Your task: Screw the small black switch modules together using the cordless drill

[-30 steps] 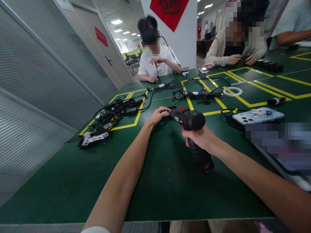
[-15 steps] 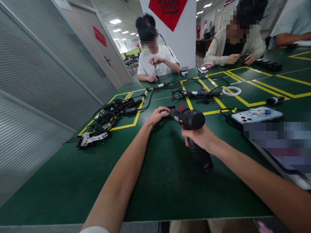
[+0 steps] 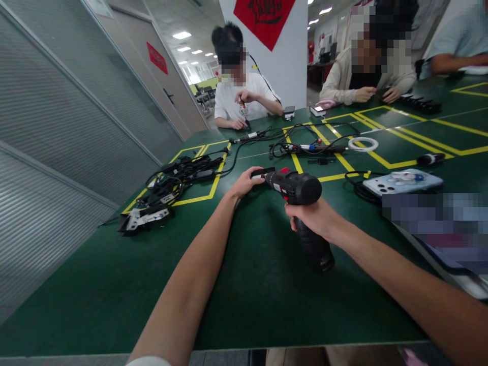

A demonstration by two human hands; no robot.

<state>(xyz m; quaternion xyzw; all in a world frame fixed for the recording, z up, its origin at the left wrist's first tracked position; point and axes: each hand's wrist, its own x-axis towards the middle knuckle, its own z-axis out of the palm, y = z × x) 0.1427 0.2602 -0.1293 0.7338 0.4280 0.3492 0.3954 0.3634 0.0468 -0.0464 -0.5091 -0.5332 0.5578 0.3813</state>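
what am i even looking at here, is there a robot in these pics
No robot shows here: the grips are a person's bare hands. Every picture comes from a camera on that person's head, looking forward and down. The right grip holds a drill pointed at a small black part held in the left grip; whether the two touch is hard to tell. On the green table lie black cables, a phone and a white ring. Other people sit across.
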